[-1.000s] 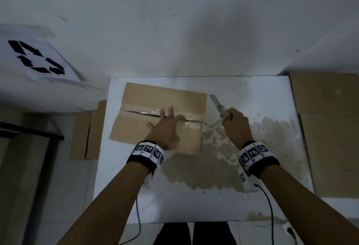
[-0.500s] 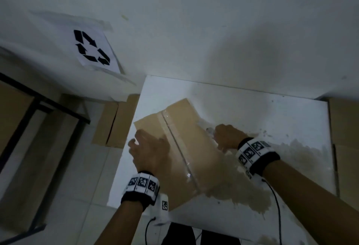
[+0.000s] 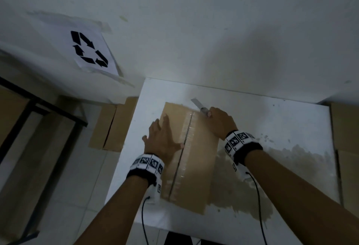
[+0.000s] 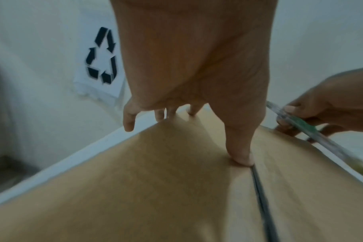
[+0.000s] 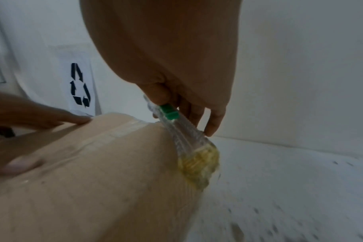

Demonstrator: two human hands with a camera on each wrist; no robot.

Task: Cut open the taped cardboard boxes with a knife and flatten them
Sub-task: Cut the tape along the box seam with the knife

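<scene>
A: What was the biggest thing there?

B: The white table [image 3: 272,128], pushed up to the wall. It had a big brown stain on it. More flat cardboard [image 3: 114,126] lay on the floor to the left.

A: And on the table?

B: One cardboard box [image 3: 202,159]. It lay flat near the left side. A strip of clear tape [image 3: 186,134] ran down its middle, with a dark slit along it.

A: What were the hands doing?

B: The left hand [image 3: 163,140] lay flat on the box with straight fingers and pressed it down. Its thumb touched the slit. The right hand [image 3: 220,121] was at the far end of the box. Its grip was closed around the knife [image 3: 200,107], and the blade stuck out past the box.

A: What could have gone wrong?

B: I think the blade could have cut the thumb, because it sat right on the line of the cut. The box could also have slid if the left hand let up. The blade might have scratched the table if it went too deep.
</scene>
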